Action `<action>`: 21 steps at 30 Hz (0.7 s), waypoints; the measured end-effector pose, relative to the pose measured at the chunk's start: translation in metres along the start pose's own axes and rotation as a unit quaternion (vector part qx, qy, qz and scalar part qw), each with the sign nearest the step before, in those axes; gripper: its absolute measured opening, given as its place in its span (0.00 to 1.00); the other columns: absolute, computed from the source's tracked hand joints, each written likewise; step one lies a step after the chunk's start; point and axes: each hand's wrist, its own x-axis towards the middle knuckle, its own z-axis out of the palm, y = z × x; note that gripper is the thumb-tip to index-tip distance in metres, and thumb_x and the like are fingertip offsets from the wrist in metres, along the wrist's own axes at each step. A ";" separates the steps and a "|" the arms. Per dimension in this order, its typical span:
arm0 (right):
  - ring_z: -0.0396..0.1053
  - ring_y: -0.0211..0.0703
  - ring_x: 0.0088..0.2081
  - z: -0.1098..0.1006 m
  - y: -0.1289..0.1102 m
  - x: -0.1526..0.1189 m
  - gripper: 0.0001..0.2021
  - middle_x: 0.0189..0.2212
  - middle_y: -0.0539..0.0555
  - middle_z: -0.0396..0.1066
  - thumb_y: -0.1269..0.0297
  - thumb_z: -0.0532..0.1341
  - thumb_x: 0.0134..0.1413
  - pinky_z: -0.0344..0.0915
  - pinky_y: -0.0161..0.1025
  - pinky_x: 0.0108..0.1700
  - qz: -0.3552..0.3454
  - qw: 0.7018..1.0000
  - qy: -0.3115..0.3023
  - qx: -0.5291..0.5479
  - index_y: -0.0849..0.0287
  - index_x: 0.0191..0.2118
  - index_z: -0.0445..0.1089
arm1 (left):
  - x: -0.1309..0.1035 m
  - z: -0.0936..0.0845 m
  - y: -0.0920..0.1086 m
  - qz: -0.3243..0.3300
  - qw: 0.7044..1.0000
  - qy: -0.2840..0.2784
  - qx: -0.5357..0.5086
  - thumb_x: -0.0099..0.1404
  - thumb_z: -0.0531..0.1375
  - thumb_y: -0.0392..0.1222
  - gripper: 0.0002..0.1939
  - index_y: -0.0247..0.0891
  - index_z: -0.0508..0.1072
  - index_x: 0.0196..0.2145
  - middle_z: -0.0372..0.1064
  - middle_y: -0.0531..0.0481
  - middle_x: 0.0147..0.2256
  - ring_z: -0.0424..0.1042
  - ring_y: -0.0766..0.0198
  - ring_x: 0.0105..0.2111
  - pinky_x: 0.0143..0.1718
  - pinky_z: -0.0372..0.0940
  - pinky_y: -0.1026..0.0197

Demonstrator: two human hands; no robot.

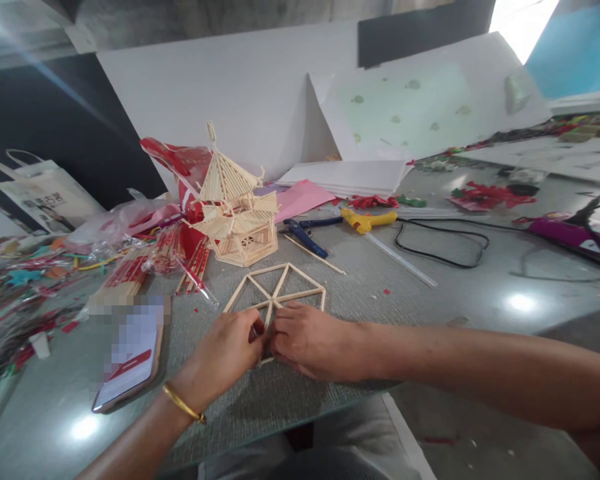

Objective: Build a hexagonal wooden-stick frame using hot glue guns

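Observation:
A flat polygon frame of thin wooden sticks (300, 294), with spokes meeting at its middle, lies on the grey table in front of me. My left hand (233, 343) is at the frame's near left part, thumb and forefinger closed round a spoke's near end. Beside it, almost touching, my right hand (313, 340) rests over the near right part with its fingers curled down; whatever is beneath those fingers is hidden. Behind the frame stands a small stick-built pagoda (240, 220) with tiered roofs.
A blue-and-yellow glue gun (367, 220) with a clear glue stick lies behind the frame, its black cord (440, 223) trailing right. A phone (135, 353) lies at left. Bundled sticks (125, 273), plastic bags and scraps crowd the left side. A loose stick (320, 257) lies near the pagoda.

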 end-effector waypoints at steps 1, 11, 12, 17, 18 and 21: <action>0.63 0.43 0.36 -0.001 0.000 0.000 0.04 0.32 0.56 0.69 0.69 0.58 0.54 0.60 0.40 0.42 -0.002 1.000 -0.002 0.004 0.63 0.31 0.68 | -0.002 0.001 -0.002 0.013 1.000 0.013 0.003 0.58 0.54 0.35 0.07 0.38 0.71 0.31 0.71 0.53 0.22 0.69 0.63 0.23 0.24 0.54 0.64; 0.62 0.41 0.36 -0.040 0.022 -0.022 0.10 0.31 0.55 0.69 0.72 0.52 0.61 0.59 0.40 0.43 0.042 0.998 0.016 0.048 0.64 0.35 0.71 | -0.020 0.010 -0.004 0.174 0.982 0.065 -0.024 0.65 0.54 0.38 0.07 0.40 0.72 0.35 0.69 0.51 0.33 0.68 0.62 0.35 0.37 0.60 0.60; 0.62 0.41 0.37 -0.044 0.025 -0.028 0.10 0.31 0.54 0.69 0.72 0.52 0.61 0.59 0.40 0.44 0.052 0.996 0.016 0.066 0.64 0.36 0.71 | -0.019 0.011 -0.003 0.186 0.980 0.061 -0.019 0.66 0.54 0.39 0.07 0.40 0.72 0.35 0.69 0.51 0.34 0.68 0.61 0.36 0.38 0.60 0.59; 0.63 0.42 0.41 -0.047 0.028 -0.050 0.07 0.35 0.54 0.70 0.69 0.55 0.58 0.58 0.42 0.48 0.077 0.988 -0.023 0.132 0.61 0.39 0.70 | -0.010 0.020 0.002 0.227 0.972 0.055 0.016 0.65 0.55 0.37 0.07 0.39 0.73 0.32 0.68 0.52 0.32 0.66 0.61 0.35 0.38 0.59 0.58; 0.63 0.42 0.42 -0.045 0.027 -0.051 0.07 0.35 0.54 0.70 0.69 0.56 0.58 0.58 0.42 0.49 0.076 0.987 -0.031 0.135 0.61 0.40 0.70 | -0.009 0.021 0.002 0.231 0.971 0.057 0.020 0.65 0.55 0.36 0.08 0.39 0.73 0.31 0.68 0.52 0.31 0.66 0.61 0.34 0.38 0.59 0.58; 0.63 0.42 0.43 -0.039 0.024 -0.051 0.07 0.35 0.54 0.70 0.68 0.56 0.59 0.57 0.44 0.51 0.067 0.989 -0.040 0.129 0.62 0.39 0.70 | -0.006 0.025 0.002 0.231 0.971 0.061 0.023 0.65 0.54 0.34 0.09 0.38 0.72 0.29 0.69 0.52 0.30 0.66 0.62 0.33 0.37 0.58 0.58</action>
